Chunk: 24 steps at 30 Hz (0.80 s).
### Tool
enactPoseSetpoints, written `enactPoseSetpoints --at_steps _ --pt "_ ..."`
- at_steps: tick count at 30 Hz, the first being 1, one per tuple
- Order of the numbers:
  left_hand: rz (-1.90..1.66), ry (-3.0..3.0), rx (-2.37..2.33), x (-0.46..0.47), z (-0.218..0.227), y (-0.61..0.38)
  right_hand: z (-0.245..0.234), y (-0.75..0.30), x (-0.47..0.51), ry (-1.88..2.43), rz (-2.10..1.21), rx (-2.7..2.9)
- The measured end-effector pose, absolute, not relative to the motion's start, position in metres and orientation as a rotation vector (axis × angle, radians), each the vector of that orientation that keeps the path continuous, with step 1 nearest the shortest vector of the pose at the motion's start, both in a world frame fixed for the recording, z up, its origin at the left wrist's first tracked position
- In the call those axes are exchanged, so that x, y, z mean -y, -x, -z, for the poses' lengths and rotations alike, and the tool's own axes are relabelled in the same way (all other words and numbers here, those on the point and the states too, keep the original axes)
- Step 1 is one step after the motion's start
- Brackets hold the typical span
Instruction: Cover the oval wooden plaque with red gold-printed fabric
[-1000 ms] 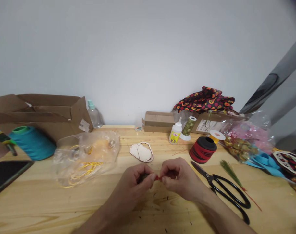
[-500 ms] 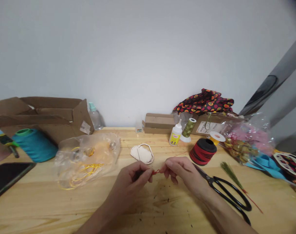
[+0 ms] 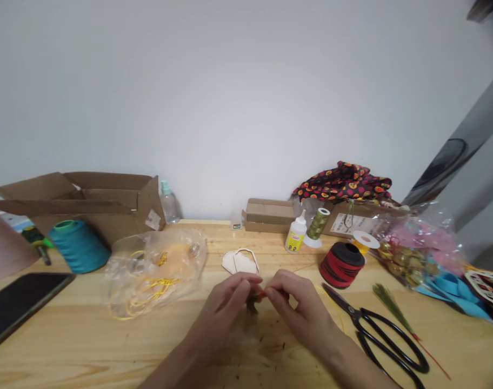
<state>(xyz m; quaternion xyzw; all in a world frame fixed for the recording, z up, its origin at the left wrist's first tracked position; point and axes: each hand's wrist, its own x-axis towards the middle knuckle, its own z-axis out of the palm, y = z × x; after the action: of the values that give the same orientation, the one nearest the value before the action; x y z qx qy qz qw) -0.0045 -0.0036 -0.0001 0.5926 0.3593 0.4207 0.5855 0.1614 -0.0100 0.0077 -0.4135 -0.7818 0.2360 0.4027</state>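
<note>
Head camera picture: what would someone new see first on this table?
Probably the two hands close together in the middle: the left hand and right hand pinch a tiny red piece between their fingers. After that, the big black scissors lying right of the hands and the teal thread cone at far left stand out.

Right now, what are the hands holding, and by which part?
Both hands pinch one small red piece at the fingertips: left hand on its left end, right hand on its right end. Too small to identify.
</note>
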Motion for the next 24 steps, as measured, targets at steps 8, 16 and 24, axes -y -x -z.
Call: enactPoseSetpoints --at_steps 8,16,24 --pt "-0.868 -1.59 -0.968 0.004 0.002 -0.001 -0.004 -0.156 0.008 1.028 -0.626 1.876" --pt "-0.941 -1.467 -0.929 0.002 0.005 0.0 -0.004 -0.15 0.008 0.932 -0.792 1.72" --pt "-0.914 -1.566 -0.917 0.001 0.007 0.002 0.004 -0.145 0.004 0.87 -1.027 1.538"
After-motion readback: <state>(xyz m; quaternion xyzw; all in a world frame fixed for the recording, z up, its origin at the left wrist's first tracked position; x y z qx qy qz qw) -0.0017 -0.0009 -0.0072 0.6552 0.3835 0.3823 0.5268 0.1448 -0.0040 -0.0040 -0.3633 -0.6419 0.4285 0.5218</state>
